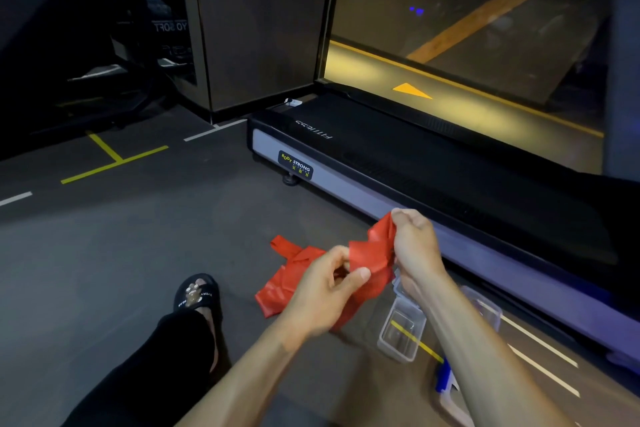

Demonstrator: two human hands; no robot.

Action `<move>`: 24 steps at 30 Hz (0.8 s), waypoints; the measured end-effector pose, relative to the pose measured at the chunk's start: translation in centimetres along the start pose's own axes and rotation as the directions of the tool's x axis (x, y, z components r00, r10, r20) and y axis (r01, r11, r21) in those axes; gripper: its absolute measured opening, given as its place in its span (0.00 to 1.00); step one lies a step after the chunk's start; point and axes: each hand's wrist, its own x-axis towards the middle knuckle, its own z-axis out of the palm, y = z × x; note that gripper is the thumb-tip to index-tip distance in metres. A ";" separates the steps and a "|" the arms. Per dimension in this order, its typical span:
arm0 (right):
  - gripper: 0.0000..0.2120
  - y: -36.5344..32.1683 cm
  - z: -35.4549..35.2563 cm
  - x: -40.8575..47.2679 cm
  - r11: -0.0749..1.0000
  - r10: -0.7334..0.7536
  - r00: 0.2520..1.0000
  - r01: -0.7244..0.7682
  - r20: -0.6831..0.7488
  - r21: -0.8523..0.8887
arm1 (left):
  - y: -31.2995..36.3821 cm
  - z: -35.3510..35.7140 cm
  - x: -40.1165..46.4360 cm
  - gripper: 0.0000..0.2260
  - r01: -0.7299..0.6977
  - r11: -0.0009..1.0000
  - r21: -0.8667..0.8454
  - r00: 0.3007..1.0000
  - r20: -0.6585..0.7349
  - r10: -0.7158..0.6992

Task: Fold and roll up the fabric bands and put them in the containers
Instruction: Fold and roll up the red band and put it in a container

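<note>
A red fabric band is stretched between both hands above the grey floor, its loose end crumpled on the floor to the left. My left hand pinches the band's lower edge between thumb and fingers. My right hand grips the band's upper end, fingers curled round it. A clear plastic container stands open on the floor under my right forearm. A second clear container shows partly behind that forearm.
A treadmill base runs diagonally just beyond the hands. My left leg and black sandal lie at lower left. A blue and white object sits near my right forearm. Yellow and white tape lines mark the floor.
</note>
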 end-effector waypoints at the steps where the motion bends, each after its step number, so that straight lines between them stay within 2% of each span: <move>1: 0.10 0.0 0.1 -0.1 1.000 -0.017 1.000 0.017 -0.002 -0.008 | -0.1 0.0 0.0 0.19 -0.006 1.000 0.021 1.000 -0.004 0.006; 5: 0.11 -0.4 0.2 0.1 0.995 -0.037 0.998 0.042 -0.052 0.092 | 0.0 0.5 -0.3 0.19 -0.016 0.989 0.146 0.996 -0.089 0.030; 8: 0.11 0.1 0.3 0.1 0.993 -0.018 0.996 0.028 -0.087 0.115 | 0.1 0.8 0.1 0.13 -0.035 0.986 0.163 0.979 -0.192 0.066; 9: 0.10 0.2 0.4 0.1 0.991 -0.019 0.997 0.029 -0.080 0.128 | 0.1 0.8 0.6 0.10 -0.031 0.994 0.105 0.978 -0.201 0.052; 11: 0.11 0.0 0.6 -0.1 0.990 -0.027 0.997 0.038 -0.077 0.138 | 0.1 0.9 1.1 0.04 0.018 0.995 -0.101 0.993 -0.116 -0.029; 13: 0.12 -0.6 0.4 -0.3 0.981 -0.011 0.997 0.026 -0.080 0.190 | -0.1 1.0 1.0 0.11 0.084 0.970 -0.227 0.996 -0.006 -0.087; 14: 0.12 -0.8 0.2 -0.1 0.973 0.008 0.997 0.010 -0.077 0.230 | -0.3 1.1 0.9 0.12 0.107 0.975 -0.197 0.994 0.035 -0.102; 16: 0.12 -0.7 -0.3 0.3 0.947 0.059 0.997 -0.037 -0.059 0.320 | -0.9 1.3 0.9 0.09 0.109 0.988 -0.109 0.993 0.054 -0.103; 18: 0.12 -0.9 -0.8 0.5 0.911 0.094 0.995 -0.073 -0.032 0.405 | -1.6 1.2 1.2 0.09 0.092 0.996 -0.007 0.995 -0.047 -0.092; 20: 0.10 -1.1 -1.1 0.9 0.882 0.126 0.992 -0.102 -0.020 0.460 | -1.7 0.9 1.2 0.09 -0.018 0.980 0.198 0.992 -0.120 0.042; 22: 0.09 -1.1 -1.3 1.1 0.870 0.160 0.987 -0.126 -0.031 0.477 | -1.3 0.8 0.6 0.08 -0.199 0.893 0.404 0.972 -0.036 0.233; 24: 0.10 -0.9 -1.5 1.3 0.859 0.185 0.982 -0.139 -0.045 0.492 | -0.6 1.2 0.1 0.09 -0.332 0.773 0.540 0.934 0.076 0.348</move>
